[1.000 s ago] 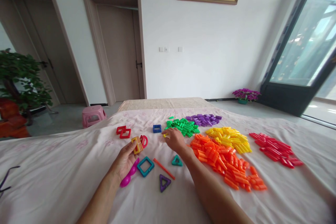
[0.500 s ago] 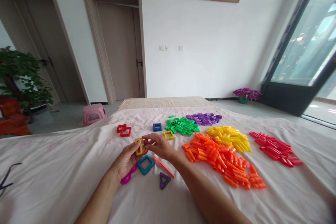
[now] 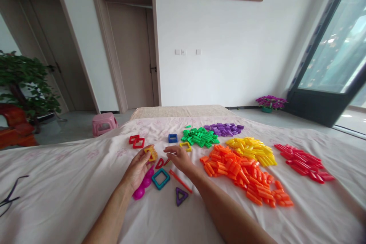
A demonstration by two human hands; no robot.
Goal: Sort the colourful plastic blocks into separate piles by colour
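Note:
My left hand [image 3: 139, 167] grips a stack of yellow square magnetic tiles [image 3: 151, 154], the thumb on the front one. My right hand [image 3: 179, 159] hovers to the right of the stack, fingers stretched out and apart, with nothing visible in them. Just past it lies a yellow square tile [image 3: 187, 145], partly covered by the hand. Between the hands are a red tile [image 3: 159, 164] and another red piece partly hidden by the right hand. Nearer lie a teal square tile [image 3: 153, 180], a thin orange-red strip [image 3: 180, 181], a purple triangle tile [image 3: 177, 200] and shiny magenta rounded pieces [image 3: 139, 193].
Red square tiles [image 3: 138, 146] and a blue one [image 3: 172, 141] lie farther back. Piles of green [image 3: 200, 137], purple [image 3: 224, 129], yellow [image 3: 253, 151], orange [image 3: 243, 175] and red [image 3: 303, 162] plastic tubes cover the right side. Dark-framed glasses [image 3: 11, 199] rest at far left.
My right hand has come away from the tile stack and moved right, its fingers opening. The left hand has turned and lifted the stack slightly. Red pieces now show on the cloth between the hands.

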